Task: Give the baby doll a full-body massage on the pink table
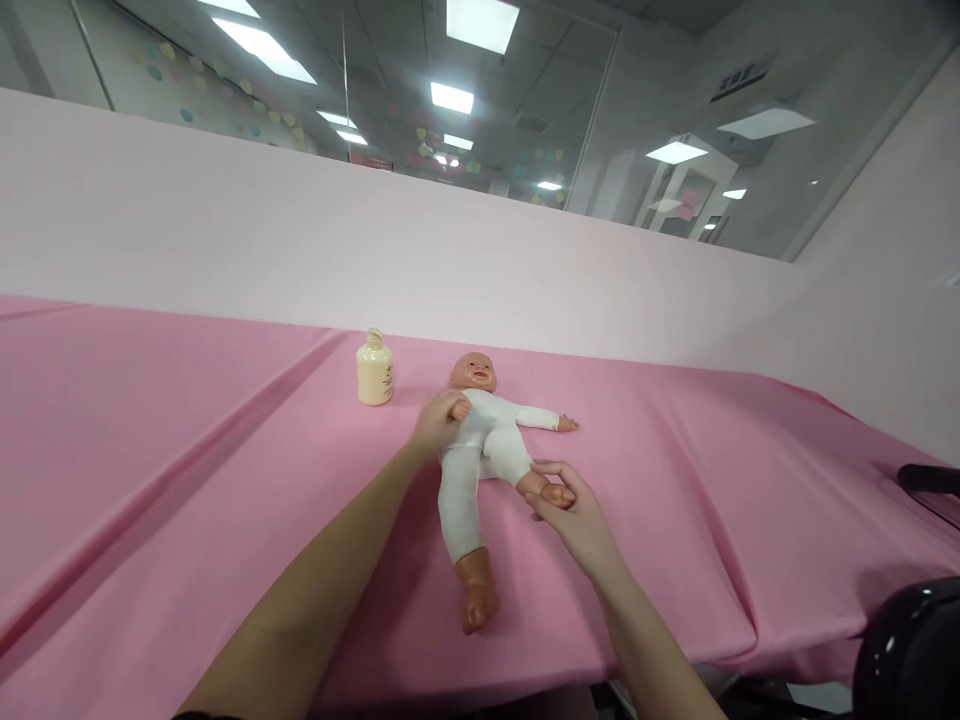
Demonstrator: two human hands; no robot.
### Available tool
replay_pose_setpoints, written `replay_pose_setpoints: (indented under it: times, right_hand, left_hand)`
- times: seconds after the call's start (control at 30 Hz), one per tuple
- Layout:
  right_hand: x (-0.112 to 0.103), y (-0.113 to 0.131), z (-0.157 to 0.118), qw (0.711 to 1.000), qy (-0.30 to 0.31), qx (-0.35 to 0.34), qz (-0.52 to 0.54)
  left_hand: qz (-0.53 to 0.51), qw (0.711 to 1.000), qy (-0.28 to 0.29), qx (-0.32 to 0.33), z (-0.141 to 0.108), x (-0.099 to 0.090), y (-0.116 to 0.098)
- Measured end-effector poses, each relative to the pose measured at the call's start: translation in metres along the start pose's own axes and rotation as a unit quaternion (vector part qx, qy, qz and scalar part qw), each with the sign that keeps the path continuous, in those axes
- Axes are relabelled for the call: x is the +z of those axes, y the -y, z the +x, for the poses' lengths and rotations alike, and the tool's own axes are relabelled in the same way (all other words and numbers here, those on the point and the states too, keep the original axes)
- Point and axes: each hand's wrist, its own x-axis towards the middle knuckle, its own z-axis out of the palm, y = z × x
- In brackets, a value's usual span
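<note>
A baby doll (459, 500) with a white cloth body lies on its back on the pink cloth, its head toward the wall. My left hand (437, 424) is closed around the doll's arm on the left, and the doll's small hand (460, 408) pokes out by my fingers. My right hand (577, 510) grips the doll's other side at the lower leg, near the bare foot (559, 494), with thumb and fingers on either side. The second foot (478, 603) points toward me, untouched. The doll's arm on the right (538, 417) stretches out sideways.
A cream pump-style bottle (374, 372) stands upright left of the doll's head. Pink cloth (637, 560) with folds covers the table. A white wall (300, 240) with glass above it runs along the back. A shiny black object (911, 650) sits at the lower right.
</note>
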Motion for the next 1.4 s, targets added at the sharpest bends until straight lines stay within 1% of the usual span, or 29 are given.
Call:
replay_pose_setpoints:
  times: [0.03,0.07,0.1,0.13,0.17,0.2,0.3,0.37,0.43,0.47,0.5,0.6,0.63,0.7,0.77,0.8,0.87,0.9,0.97,1.03,1.07,1.13,1.2,1.23,1.3,1.4]
  right_hand:
    - [0.007,0.0,0.004,1.0,0.004,-0.002,0.005]
    - [0.014,-0.002,0.009,1.0,0.004,-0.006,0.011]
    - [0.019,-0.003,0.012,1.0,-0.001,-0.013,0.012]
    - [0.023,-0.005,0.015,1.0,-0.009,-0.026,0.007]
    - [0.024,-0.006,0.016,0.999,-0.023,-0.048,-0.004]
    - [0.023,-0.007,0.015,0.996,-0.042,-0.076,-0.021]
    - [0.011,-0.009,0.001,0.977,-0.107,-0.165,-0.081]
    - [0.001,-0.013,-0.016,0.964,-0.144,-0.196,-0.111]
    - [-0.006,-0.021,-0.035,0.949,-0.17,-0.224,-0.14]
    - [-0.008,-0.026,-0.045,0.94,-0.172,-0.25,-0.157]
    - [-0.009,-0.031,-0.054,0.934,-0.159,-0.272,-0.17]
    - [-0.005,-0.041,-0.072,0.916,-0.086,-0.331,-0.208]
    - [-0.003,-0.041,-0.075,0.907,-0.073,-0.352,-0.221]
    - [-0.001,-0.037,-0.077,0.883,-0.077,-0.398,-0.236]
    - [-0.001,-0.026,-0.072,0.861,-0.096,-0.439,-0.237]
    - [-0.002,-0.019,-0.068,0.851,-0.104,-0.457,-0.236]
    - [-0.002,-0.004,-0.055,0.83,-0.115,-0.492,-0.236]
    - [-0.002,0.003,-0.047,0.82,-0.119,-0.509,-0.234]
    - [0.002,0.015,-0.028,0.806,-0.116,-0.538,-0.218]
    - [0.009,0.023,-0.009,0.814,-0.091,-0.539,-0.195]
    - [0.014,0.024,0.0,0.824,-0.082,-0.53,-0.183]
    - [0.026,0.021,0.015,0.851,-0.076,-0.494,-0.162]
    - [0.038,0.013,0.027,0.881,-0.08,-0.443,-0.147]
    - [0.043,0.008,0.031,0.892,-0.083,-0.42,-0.146]
    - [0.052,-0.002,0.037,0.903,-0.078,-0.394,-0.157]
    - [0.055,-0.008,0.039,0.9,-0.022,-0.396,-0.181]
  left_hand:
    - [0.067,0.995,0.059,0.049,-0.003,0.007,-0.001]
    - [0.144,0.978,0.116,0.099,-0.005,0.012,-0.002]
    - [0.219,0.952,0.163,0.142,-0.007,0.016,-0.002]
    - [0.277,0.926,0.19,0.171,-0.009,0.018,-0.002]
    - [0.31,0.912,0.196,0.183,-0.009,0.019,-0.001]
    - [0.322,0.91,0.187,0.179,-0.009,0.018,0.0]
    - [0.288,0.942,0.121,0.121,-0.005,0.007,0.007]
    - [0.259,0.96,0.069,0.081,-0.002,-0.004,0.015]
    - [0.242,0.969,0.017,0.055,0.001,-0.017,0.024]
    - [0.231,0.972,-0.012,0.043,0.003,-0.023,0.029]
    - [0.219,0.974,-0.043,0.032,0.004,-0.029,0.034]
    - [0.189,0.973,-0.129,0.01,0.009,-0.042,0.044]
    - [0.179,0.972,-0.151,0.005,0.012,-0.045,0.045]
    - [0.151,0.97,-0.192,0.006,0.018,-0.049,0.046]
    - [0.126,0.966,-0.223,0.025,0.025,-0.05,0.043]
    - [0.12,0.965,-0.232,0.039,0.028,-0.049,0.04]
    - [0.126,0.963,-0.23,0.067,0.031,-0.042,0.031]
    - [0.136,0.963,-0.22,0.078,0.031,-0.038,0.025]
    - [0.168,0.964,-0.184,0.094,0.027,-0.024,0.01]
    - [0.227,0.963,-0.104,0.104,0.018,-0.009,-0.005]
    - [0.251,0.961,-0.056,0.105,0.013,-0.002,-0.013]
    - [0.293,0.948,0.037,0.12,0.002,0.012,-0.025]
    - [0.337,0.923,0.113,0.15,-0.006,0.02,-0.032]
    - [0.357,0.909,0.139,0.162,-0.009,0.023,-0.033]
    - [0.385,0.892,0.164,0.173,-0.012,0.024,-0.031]
    - [0.393,0.889,0.167,0.164,-0.009,0.018,-0.025]
